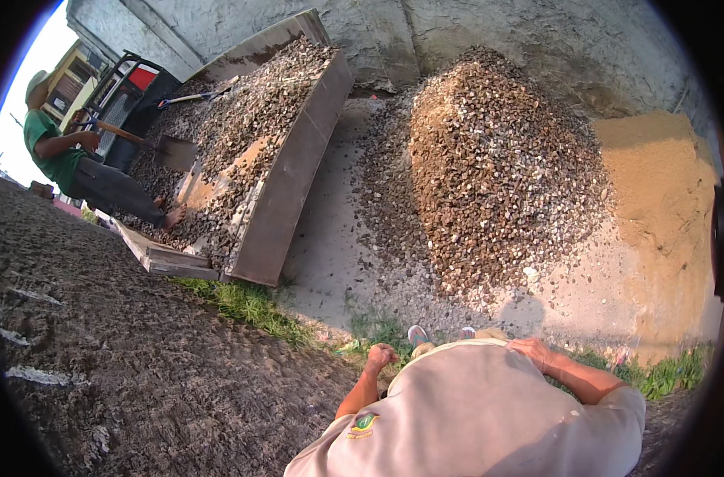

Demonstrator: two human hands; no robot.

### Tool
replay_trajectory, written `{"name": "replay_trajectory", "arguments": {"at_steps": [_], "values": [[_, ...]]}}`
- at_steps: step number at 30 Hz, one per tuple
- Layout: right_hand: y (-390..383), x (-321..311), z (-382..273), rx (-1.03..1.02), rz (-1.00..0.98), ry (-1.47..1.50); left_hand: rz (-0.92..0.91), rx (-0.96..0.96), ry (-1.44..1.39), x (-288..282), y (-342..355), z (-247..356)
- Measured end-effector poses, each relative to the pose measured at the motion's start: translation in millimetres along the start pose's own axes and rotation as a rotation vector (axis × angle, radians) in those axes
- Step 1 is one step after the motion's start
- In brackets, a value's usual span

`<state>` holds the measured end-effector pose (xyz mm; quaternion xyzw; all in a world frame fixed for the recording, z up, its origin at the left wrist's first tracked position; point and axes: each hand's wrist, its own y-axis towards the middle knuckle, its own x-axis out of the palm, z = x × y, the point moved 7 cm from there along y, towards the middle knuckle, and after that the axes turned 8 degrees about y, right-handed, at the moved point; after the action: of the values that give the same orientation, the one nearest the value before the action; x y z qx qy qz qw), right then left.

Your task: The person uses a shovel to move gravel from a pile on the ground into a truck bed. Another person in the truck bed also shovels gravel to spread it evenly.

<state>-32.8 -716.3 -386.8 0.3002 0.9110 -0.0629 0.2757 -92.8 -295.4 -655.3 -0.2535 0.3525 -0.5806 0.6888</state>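
Standing at the edge of the grass [250, 306], the person held nothing in either hand. The left hand [380, 355] was curled up like a loose fist, just beside the pale shirt [473, 405]. The right hand [537, 350] lay flat on the shirt at the hip, with its fingers close together.

Just past the feet sat a big pile of stones [489, 175] on the ground, against the grey wall [537, 40]. It was the thing nearest to both hands, but they were not touching it. A pile of yellow sand [664, 207] lay touching its right side.

The stones looked small, hard and rough, with sharp corners. One stone would likely be light, but a heap of them would be very heavy. They looked loose, so they would probably roll and slide, and a handful would spill out between the fingers. The pile had no good spot to grab. The low, thin edge near the feet looked like the easiest place to get under it.

On the left, well apart, a second person in a green shirt [48, 147] held a shovel [175, 151] on a truck bed [298, 159] full of the same stones.
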Motion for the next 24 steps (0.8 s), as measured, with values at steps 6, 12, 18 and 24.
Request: {"name": "replay_trajectory", "arguments": {"at_steps": [6,12,18,24], "values": [[-58,43,21,0.279,-0.044,-0.011,-0.019,0.049,0.129,-19,40,48],[-85,10,-14,0.416,0.120,0.008,-0.119,0.068,0.454,4,33,103],[-168,-65,13,0.945,0.415,-0.250,-0.235,0.759,0.789,67,38,187],[-307,-106,142,1.426,1.169,-0.074,-0.444,0.605,1.271,165,73,199]]}}
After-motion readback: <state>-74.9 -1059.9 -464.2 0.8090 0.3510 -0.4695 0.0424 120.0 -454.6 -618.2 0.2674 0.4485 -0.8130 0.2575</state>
